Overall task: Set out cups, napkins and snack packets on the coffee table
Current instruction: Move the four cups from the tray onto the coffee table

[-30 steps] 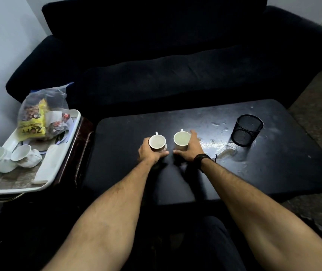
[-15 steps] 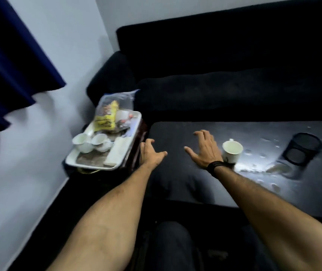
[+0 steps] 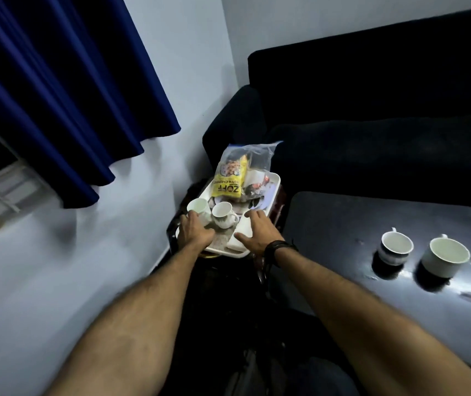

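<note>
Two white cups (image 3: 395, 248) (image 3: 446, 257) stand side by side on the black coffee table (image 3: 343, 224), with no hand on them. On the white tray (image 3: 274, 181) to the left lie two more cups: one (image 3: 197, 206) at the left and one (image 3: 223, 214) beside it. My left hand (image 3: 194, 231) reaches over the tray with fingertips touching the left cup, fingers apart. Open above the white folded napkin (image 3: 240, 234), my right hand (image 3: 258, 232) holds nothing. A clear bag holding a yellow snack packet (image 3: 230, 177) leans at the tray's far end.
A black sofa (image 3: 371, 110) runs behind the table and tray. The tray rests on a dark side stand (image 3: 281, 201) by a pale wall (image 3: 57, 267). A blue curtain (image 3: 57, 81) hangs at the upper left.
Both hands let go of the two cups on the table and moved left to the tray. My view swung left with them; the black mesh holder is out of view.
</note>
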Tool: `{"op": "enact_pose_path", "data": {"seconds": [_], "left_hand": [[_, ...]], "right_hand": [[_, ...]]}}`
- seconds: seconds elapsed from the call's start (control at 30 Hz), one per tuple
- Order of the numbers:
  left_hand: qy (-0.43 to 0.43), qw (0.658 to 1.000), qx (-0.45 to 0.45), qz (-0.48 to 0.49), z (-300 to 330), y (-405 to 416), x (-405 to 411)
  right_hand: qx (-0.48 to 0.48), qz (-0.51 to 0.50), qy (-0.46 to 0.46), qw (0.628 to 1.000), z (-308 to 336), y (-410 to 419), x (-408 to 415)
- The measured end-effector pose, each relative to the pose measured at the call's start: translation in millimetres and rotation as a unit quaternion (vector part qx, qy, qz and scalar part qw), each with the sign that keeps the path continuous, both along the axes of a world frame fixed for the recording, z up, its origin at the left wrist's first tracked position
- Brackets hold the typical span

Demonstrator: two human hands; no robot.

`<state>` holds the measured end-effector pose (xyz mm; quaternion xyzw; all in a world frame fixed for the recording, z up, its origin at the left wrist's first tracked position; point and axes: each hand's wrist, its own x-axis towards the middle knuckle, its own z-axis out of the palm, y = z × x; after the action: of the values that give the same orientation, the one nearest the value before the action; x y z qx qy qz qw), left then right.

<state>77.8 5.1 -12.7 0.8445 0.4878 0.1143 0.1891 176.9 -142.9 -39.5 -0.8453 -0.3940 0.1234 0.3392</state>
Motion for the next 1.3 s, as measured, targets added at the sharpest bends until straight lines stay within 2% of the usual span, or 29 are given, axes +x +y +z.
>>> {"op": "enact_pose_path", "data": {"seconds": [0.23, 0.47, 0.53, 0.7, 0.77, 0.87, 0.93, 1.03, 1.1, 1.17, 1.3], "left_hand": [[0.061, 0.998, -0.004, -0.030, -11, 55, 26], [0.093, 0.989, -0.027, -0.109, -31, 88, 44], [0.090, 0.986, -0.012, -0.138, -35, 96, 45], [0.179, 0.966, 0.022, -0.184, -26, 104, 40], [0.153, 0.973, 0.061, -0.161, -25, 98, 33], [0.035, 0.992, 0.085, -0.091, -19, 84, 27], [-0.036, 0.994, 0.088, -0.057, -11, 67, 32], [-0.094, 0.990, 0.089, -0.059, -4, 26, 47], [-0.102, 0.987, 0.082, -0.091, -5, -13, 57], [-0.073, 0.985, 0.069, -0.142, -10, -55, 68], [-0.005, 0.978, -0.004, -0.208, -30, -141, 85]], "right_hand": [[-0.010, 0.007, 0.013, 1.000, 2, 77, 15], [-0.104, 0.031, 0.021, 0.994, 3, 135, 27], [-0.115, 0.040, -0.011, 0.992, -3, 141, 26], [-0.118, 0.055, -0.068, 0.989, -11, 137, 23], [-0.088, 0.057, -0.093, 0.990, -5, 128, 22], [-0.018, 0.039, -0.115, 0.992, 13, 105, 29], [-0.012, 0.031, -0.131, 0.991, 30, 81, 41], [-0.031, 0.000, -0.132, 0.991, 42, 37, 66], [-0.035, -0.041, -0.108, 0.993, 40, -1, 78], [-0.058, -0.063, -0.105, 0.991, 35, -39, 84], [-0.131, -0.027, -0.078, 0.988, 20, -115, 83]]}}
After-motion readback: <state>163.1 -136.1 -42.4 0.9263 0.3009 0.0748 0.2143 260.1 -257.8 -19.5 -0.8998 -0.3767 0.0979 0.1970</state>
